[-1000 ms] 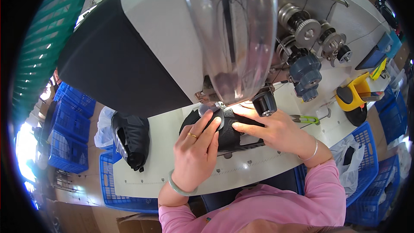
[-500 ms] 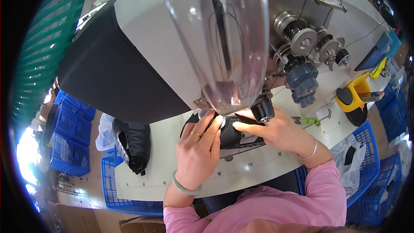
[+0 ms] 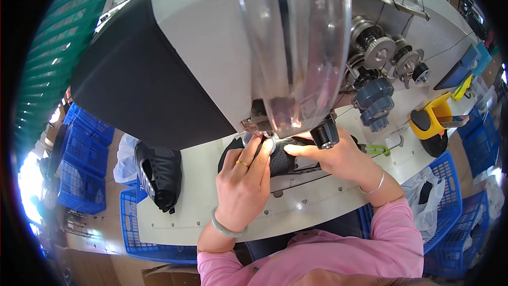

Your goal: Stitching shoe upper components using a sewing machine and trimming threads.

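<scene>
Right under the sewing machine (image 3: 198,37), I've got the black shoe piece (image 3: 282,164) on the desk (image 3: 196,201), and there's the left hand (image 3: 243,180) with the piece beneath and ahead of its fingertips: fingers stretched out, pressing from above rather than clutching. Below the machine's right side, here's the right hand (image 3: 346,161), thumb touching the piece; a dark knob (image 3: 324,135) hides other fingers, so I can't tell whether it grips. Left of the machine, a black shoe (image 3: 160,175); right, a yellow holder (image 3: 440,108).
</scene>
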`<state>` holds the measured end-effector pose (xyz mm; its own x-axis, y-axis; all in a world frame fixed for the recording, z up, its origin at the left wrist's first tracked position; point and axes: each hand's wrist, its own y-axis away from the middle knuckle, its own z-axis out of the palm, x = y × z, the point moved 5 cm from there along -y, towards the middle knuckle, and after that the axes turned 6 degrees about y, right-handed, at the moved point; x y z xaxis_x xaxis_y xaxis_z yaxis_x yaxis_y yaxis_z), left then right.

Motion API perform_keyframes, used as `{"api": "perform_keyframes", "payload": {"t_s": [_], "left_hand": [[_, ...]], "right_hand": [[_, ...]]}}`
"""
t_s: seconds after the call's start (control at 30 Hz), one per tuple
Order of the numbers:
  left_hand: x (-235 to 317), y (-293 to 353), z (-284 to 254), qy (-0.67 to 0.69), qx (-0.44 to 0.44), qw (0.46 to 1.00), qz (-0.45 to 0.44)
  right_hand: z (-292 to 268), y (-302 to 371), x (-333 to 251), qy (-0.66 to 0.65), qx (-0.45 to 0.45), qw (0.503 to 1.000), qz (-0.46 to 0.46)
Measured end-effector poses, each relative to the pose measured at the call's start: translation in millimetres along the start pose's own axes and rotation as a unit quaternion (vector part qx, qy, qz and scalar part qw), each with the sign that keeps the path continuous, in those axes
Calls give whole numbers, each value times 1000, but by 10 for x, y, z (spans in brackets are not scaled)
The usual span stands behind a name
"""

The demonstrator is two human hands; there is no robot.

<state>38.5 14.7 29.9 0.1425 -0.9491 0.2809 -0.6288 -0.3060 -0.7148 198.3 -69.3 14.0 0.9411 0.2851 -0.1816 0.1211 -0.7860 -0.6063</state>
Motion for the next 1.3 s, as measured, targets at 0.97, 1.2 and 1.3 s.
{"api": "perform_keyframes", "payload": {"t_s": [0.97, 1.2, 1.3], "left_hand": [[-124, -25, -62, 55, -35, 998, 21], [-72, -48, -12, -7, -24, 999, 31], [-84, -36, 17, -26, -16, 999, 32]], "right_hand": [[61, -20, 59, 42, 94, 994, -47], [51, -63, 189, 68, 156, 981, -94], [-98, -77, 1, 201, 147, 965, -87]]}}
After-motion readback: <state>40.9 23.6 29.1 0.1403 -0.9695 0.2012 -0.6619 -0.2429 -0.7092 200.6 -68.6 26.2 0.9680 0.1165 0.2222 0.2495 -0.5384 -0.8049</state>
